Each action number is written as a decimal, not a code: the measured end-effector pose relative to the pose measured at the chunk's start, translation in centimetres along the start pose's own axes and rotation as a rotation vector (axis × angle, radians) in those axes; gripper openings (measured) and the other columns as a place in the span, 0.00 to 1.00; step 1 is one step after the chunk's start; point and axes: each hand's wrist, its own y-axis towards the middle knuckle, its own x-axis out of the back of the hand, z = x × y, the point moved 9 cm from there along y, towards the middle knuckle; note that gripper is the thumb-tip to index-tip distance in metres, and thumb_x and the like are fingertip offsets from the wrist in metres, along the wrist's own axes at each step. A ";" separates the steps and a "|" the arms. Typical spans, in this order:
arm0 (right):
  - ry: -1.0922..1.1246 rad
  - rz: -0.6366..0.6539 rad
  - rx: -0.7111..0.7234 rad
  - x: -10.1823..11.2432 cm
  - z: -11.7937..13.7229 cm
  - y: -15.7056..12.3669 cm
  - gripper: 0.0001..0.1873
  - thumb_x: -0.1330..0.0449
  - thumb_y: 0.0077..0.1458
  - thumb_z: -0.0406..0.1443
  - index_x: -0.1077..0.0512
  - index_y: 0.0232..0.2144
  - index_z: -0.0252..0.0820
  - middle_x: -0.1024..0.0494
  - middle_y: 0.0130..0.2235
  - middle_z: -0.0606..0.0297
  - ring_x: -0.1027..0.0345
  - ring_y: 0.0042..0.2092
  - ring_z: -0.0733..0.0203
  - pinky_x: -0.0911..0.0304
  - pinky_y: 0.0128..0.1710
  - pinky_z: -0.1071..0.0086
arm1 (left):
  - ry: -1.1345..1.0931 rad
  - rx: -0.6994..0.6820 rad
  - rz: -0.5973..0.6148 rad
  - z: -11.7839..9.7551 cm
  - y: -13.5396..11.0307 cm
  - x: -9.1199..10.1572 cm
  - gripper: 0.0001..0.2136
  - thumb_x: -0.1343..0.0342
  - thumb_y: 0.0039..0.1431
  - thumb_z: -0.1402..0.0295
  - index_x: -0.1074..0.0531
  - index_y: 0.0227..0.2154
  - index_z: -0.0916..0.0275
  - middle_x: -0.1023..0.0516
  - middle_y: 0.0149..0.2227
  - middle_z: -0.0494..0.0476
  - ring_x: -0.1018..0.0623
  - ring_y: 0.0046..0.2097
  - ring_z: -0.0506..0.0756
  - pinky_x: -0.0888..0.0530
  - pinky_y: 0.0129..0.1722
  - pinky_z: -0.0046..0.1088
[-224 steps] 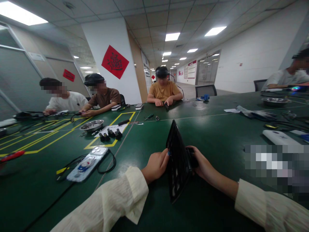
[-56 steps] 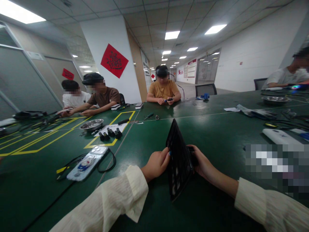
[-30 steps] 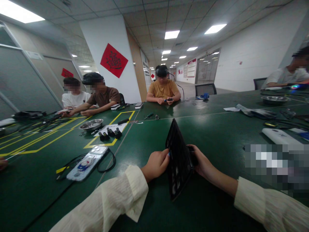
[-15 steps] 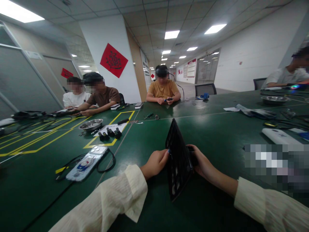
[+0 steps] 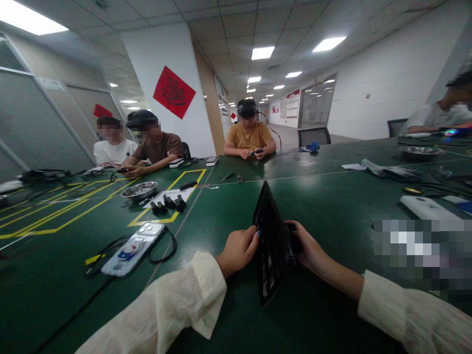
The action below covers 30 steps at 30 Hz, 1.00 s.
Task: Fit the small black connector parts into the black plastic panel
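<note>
Green table [image 5: 342, 196], other stations; positions taken off the steel bowl [image 5: 140, 190].
Small black parts [image 5: 168, 203] on white paper [image 5: 170, 196] just right of the bowl, inside the yellow tape outline [image 5: 145, 218]. Phone in cartoon case [image 5: 131, 250] on the near side of the bowl, black cable [image 5: 164, 248] looped beside it. Green-handled screwdriver [image 5: 227, 176] beyond the bowl, to its right. Person in brown shirt [image 5: 159, 149] behind the bowl, person in yellow shirt [image 5: 250, 137] further right. Second bowl [image 5: 420, 153] and white flat device [image 5: 427, 209] far right of it.

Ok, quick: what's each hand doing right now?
Left hand: closed on the black panel, left edge.
Right hand: closed on the panel's far side.
</note>
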 end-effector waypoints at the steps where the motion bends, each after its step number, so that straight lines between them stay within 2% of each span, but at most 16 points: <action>1: 0.008 -0.004 0.005 0.1 0.0 0.1 0.14 0.50 0.48 0.39 0.40 0.40 0.46 0.31 0.29 0.68 0.35 0.25 0.64 0.44 0.16 0.74 | 0.007 -0.001 -0.001 0.0 0.0 0.0 0.15 0.67 0.62 0.63 0.39 0.28 0.62 0.33 0.23 0.52 0.31 0.25 0.51 0.39 0.25 0.24; 11: 0.029 -0.006 0.012 0.3 0.0 0.2 0.14 0.50 0.47 0.37 0.39 0.39 0.47 0.30 0.30 0.68 0.33 0.27 0.63 0.40 0.22 0.70 | 0.011 -0.030 0.016 -0.3 -0.1 0.0 0.13 0.67 0.62 0.63 0.41 0.28 0.62 0.34 0.23 0.51 0.31 0.25 0.51 0.40 0.25 0.24; 16: 0.019 -0.011 -0.003 0.2 -0.1 0.1 0.14 0.49 0.47 0.38 0.40 0.40 0.46 0.30 0.30 0.67 0.34 0.26 0.63 0.42 0.18 0.73 | -0.019 -0.030 0.019 -0.1 -0.1 -0.1 0.15 0.70 0.63 0.63 0.40 0.30 0.62 0.34 0.22 0.51 0.32 0.24 0.50 0.39 0.26 0.24; 23: -0.004 0.005 -0.014 -0.2 0.0 0.0 0.15 0.50 0.48 0.41 0.42 0.41 0.46 0.32 0.27 0.68 0.37 0.20 0.65 0.47 0.12 0.75 | 0.002 0.007 0.023 0.0 0.0 -0.2 0.14 0.68 0.63 0.63 0.40 0.30 0.62 0.33 0.22 0.51 0.31 0.24 0.50 0.40 0.25 0.24; 30: -0.015 -0.015 0.006 0.0 0.1 0.1 0.16 0.50 0.46 0.40 0.41 0.40 0.46 0.32 0.28 0.68 0.36 0.21 0.65 0.46 0.12 0.75 | -0.060 0.007 0.030 -0.1 0.1 0.0 0.15 0.68 0.63 0.62 0.41 0.29 0.62 0.34 0.22 0.51 0.32 0.24 0.50 0.40 0.25 0.24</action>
